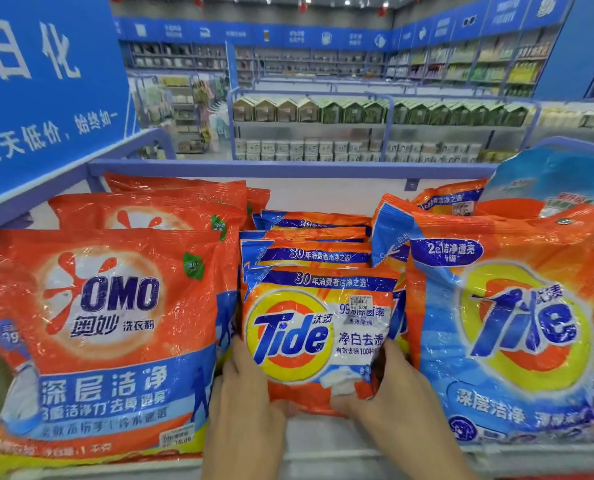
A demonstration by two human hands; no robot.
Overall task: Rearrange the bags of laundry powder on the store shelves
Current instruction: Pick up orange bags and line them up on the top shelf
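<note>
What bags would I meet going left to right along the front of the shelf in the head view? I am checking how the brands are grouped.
Large OMO bag → small Tide bag, held by left hand and right hand → large Tide bag.

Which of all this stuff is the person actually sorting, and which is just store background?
Part of the job:
small Tide bag, held by left hand and right hand
large OMO bag
large Tide bag

Background:
blue sign
far shelves
</note>
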